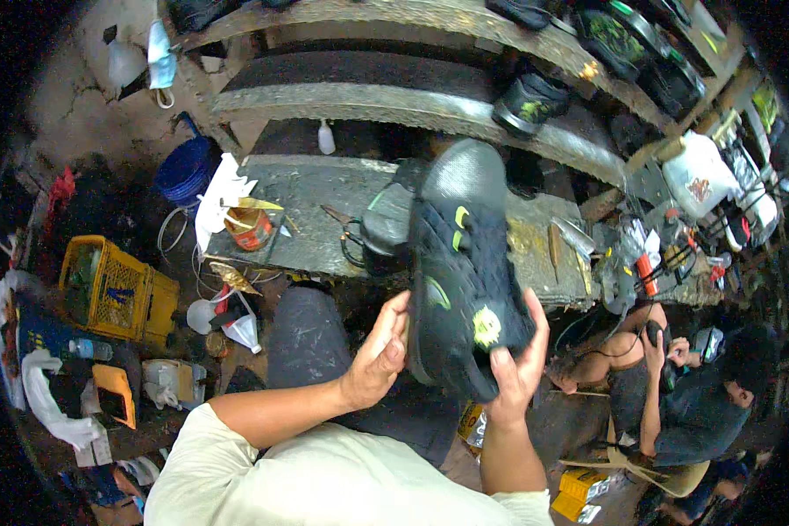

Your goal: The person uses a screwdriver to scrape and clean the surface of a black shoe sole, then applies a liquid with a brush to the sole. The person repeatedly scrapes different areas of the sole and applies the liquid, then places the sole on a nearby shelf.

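Over the near edge of the workbench (pixel 311 184), the black shoe (pixel 465 263) looks fully assembled (anything left undone doesn't show), its heel clasped by the right hand (pixel 519 373), the left hand (pixel 379 359) spread against its side

blue bucket (pixel 187 168) | yellow crate (pixel 118 289), left | light-blue face mask (pixel 159 58), upper left | seated co-worker (pixel 700 414), lower right

Black shoe (pixel 466 272), yellow-green marks, held; toe forward

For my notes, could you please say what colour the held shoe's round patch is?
The patch is bright yellow-green, seen best in the head view.
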`<action>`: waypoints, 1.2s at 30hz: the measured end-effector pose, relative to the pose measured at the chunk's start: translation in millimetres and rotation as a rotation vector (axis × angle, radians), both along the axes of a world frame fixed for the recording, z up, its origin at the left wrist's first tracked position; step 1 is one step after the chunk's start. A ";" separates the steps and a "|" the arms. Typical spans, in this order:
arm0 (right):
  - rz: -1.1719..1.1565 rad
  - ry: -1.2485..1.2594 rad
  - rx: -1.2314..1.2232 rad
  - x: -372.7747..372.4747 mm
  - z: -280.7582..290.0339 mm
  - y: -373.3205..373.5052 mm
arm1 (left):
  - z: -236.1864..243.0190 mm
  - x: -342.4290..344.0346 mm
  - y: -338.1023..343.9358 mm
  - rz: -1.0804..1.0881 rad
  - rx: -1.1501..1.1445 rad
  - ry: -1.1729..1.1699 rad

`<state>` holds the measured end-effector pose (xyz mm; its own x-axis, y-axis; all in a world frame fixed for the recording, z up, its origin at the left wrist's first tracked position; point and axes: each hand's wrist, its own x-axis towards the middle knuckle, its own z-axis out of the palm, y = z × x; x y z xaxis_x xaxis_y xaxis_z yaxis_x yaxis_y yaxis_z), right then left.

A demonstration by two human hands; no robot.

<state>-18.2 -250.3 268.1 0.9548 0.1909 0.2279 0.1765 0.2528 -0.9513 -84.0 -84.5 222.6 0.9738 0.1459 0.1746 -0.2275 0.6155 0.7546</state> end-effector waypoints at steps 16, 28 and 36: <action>-0.285 -0.819 -0.457 218.1 47.1 300.2 | 168.3 28.7 228.4 1.175 1.134 -0.470; -0.253 -0.470 -0.611 230.2 47.2 227.4 | 176.5 -44.2 263.4 0.279 1.642 -0.386; -0.289 -0.475 -0.675 164.4 15.8 121.6 | 167.8 -53.0 272.0 0.206 1.620 -0.381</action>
<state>146.3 -128.6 283.8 0.8196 0.1935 0.5393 0.5621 -0.4543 -0.6912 -137.0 187.6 390.4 0.8322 -0.2975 0.4680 -0.5066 -0.7509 0.4236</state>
